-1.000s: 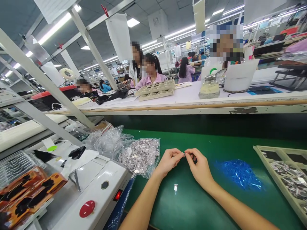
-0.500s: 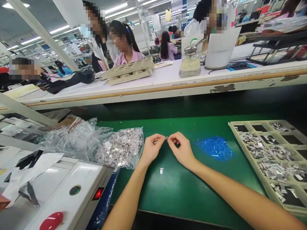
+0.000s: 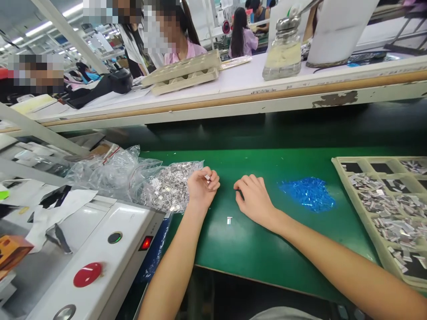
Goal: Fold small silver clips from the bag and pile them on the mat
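My left hand (image 3: pixel 203 189) is turned palm up with curled fingers around a small silvery piece (image 3: pixel 207 178), just right of a clear bag of small metallic pieces (image 3: pixel 173 184). My right hand (image 3: pixel 253 198) hovers over the green work surface (image 3: pixel 247 249), palm down, its fingers bent and its thumb apart from them, with nothing visible between. One small silvery piece (image 3: pixel 229 220) lies on the green surface below and between the hands. A pile of blue strips (image 3: pixel 308 193) is to the right of my right hand.
At the right edge sits a compartment tray (image 3: pixel 355 213) of metallic pieces. A white machine (image 3: pixel 130 226) with a red button (image 3: pixel 87 274) stands at the left. Across the back runs a raised shelf (image 3: pixel 240 95) with a glass jar (image 3: pixel 283 55); people sit and stand beyond it.
My hands, earlier meeting at a small piece, have come apart. The left has turned palm up with a piece in its fingers; the right has loosened. The view has shifted.
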`<state>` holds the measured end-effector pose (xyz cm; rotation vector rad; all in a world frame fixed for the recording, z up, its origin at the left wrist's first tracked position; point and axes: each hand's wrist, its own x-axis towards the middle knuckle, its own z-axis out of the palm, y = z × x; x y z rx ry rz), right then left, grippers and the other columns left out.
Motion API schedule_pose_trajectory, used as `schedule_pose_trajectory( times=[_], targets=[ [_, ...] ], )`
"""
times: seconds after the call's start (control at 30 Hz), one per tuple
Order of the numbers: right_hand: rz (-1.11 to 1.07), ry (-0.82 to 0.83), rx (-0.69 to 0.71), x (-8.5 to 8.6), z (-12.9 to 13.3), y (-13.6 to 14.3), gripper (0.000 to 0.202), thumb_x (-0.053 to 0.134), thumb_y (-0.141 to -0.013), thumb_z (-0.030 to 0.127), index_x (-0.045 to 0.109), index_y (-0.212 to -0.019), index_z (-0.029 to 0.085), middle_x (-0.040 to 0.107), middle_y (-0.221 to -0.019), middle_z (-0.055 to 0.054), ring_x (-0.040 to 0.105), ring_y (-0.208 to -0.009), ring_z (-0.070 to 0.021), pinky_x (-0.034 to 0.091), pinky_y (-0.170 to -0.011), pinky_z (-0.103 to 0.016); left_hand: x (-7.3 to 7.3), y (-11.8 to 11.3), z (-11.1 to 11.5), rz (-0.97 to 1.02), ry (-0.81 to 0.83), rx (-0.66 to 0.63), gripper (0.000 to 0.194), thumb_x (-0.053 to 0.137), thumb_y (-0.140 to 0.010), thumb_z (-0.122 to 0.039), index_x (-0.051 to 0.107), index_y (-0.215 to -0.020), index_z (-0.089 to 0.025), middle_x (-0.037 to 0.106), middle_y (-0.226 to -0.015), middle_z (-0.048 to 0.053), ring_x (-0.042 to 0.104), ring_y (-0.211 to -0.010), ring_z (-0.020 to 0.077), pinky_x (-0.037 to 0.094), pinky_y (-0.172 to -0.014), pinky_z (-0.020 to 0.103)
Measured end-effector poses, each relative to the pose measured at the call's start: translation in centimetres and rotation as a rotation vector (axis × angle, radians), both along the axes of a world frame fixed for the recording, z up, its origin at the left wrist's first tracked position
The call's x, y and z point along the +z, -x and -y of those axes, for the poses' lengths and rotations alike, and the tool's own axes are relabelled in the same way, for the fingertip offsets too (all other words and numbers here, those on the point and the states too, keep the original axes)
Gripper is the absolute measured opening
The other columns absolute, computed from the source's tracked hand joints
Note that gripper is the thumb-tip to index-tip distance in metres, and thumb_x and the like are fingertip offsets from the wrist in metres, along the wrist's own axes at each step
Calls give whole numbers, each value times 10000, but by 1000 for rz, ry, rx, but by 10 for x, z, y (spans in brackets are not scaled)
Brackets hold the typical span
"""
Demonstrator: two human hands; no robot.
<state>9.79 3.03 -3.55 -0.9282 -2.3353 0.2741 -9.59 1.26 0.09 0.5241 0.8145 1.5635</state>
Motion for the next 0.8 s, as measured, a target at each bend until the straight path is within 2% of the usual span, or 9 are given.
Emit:
schedule_pose_trajectory(
  times=[0.1,0.2,0.3,0.4,0.47,0.57,0.7,0.8],
  targets=[
    [-10,7,225,7,4,-2,146,555,-972,150,681,-1040,178,656,-1012,-76,509,-956,-238,325,-821,-398,2,7,3,93,-10,47,160,578,-656,-223,432,-600,-185,371,-595,-26,305,-430,69,203,-410,221],
    [77,46,521,15,7,-6,160,665,-885,204,697,-1042,197,639,-1039,-64,491,-960,-232,330,-824,-389,3,6,3,98,-8,36,154,571,-682,-222,437,-615,-186,338,-581,-31,292,-422,73,203,-401,219],
    [165,45,617,19,9,-7,205,686,-824,205,689,-1028,197,619,-1066,-72,471,-955,-232,324,-818,-386,3,4,0,68,2,25,190,589,-775,-250,476,-640,-180,352,-577,-36,280,-414,69,197,-394,216],
    [191,59,615,19,11,-7,65,652,-835,185,640,-899,189,612,-1001,-61,458,-913,-218,312,-799,-378,1,3,-3,48,26,7,241,627,-834,-269,498,-654,-173,372,-572,-45,278,-408,60,199,-392,209],
    [175,102,614,19,11,-6,43,634,-848,160,600,-846,186,613,-930,-45,463,-885,-206,315,-795,-372,0,3,-4,31,39,-8,251,659,-839,-270,502,-669,-174,378,-568,-52,284,-407,55,204,-394,201],
    [30,224,567,17,9,-5,66,582,-915,133,604,-900,193,617,-869,-24,501,-853,-189,352,-813,-364,-1,1,-5,-14,61,-40,261,707,-827,-289,509,-698,-177,395,-566,-63,286,-400,47,199,-392,195],
    [-411,423,322,14,0,-3,201,474,-1052,246,658,-1132,228,630,-1002,-57,580,-889,-192,444,-797,-341,-2,-7,-6,-173,66,-65,300,780,-806,-359,550,-746,-177,429,-543,-73,277,-379,36,165,-395,194],
    [-670,551,123,11,-9,-3,192,540,-1041,355,681,-1085,233,668,-1039,-64,632,-927,-209,482,-776,-339,-5,-16,-4,-358,66,-113,317,827,-799,-410,630,-824,-162,421,-522,-82,245,-381,26,133,-408,195]
  ],
)
